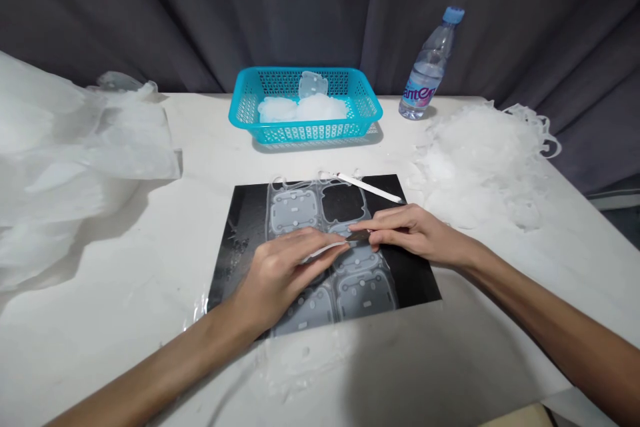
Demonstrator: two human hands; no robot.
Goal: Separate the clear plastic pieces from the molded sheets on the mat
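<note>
My left hand (285,267) is closed, pinching a thin translucent silicone-like piece (325,251) whose pale edge shows between thumb and fingers. Opposite it, my right hand (405,232) has its thumb and index finger closed near a small dark, pointed, blade-like piece (358,236), which reaches to my left fingertips. Beneath both hands lies a translucent molded sheet (367,292) of rounded-square pads with small holes and slots. One opening in its upper right shows the black mat (420,280) underneath. My left hand hides part of the sheet.
A blue basket (306,133) with translucent pieces stands at the back. Right of it is a water bottle (426,77). A white pen-like stick (370,187) lies across the mat's top edge. Translucent scraps (485,160) heap at right; cloudy plastic sheeting (75,153) fills the left.
</note>
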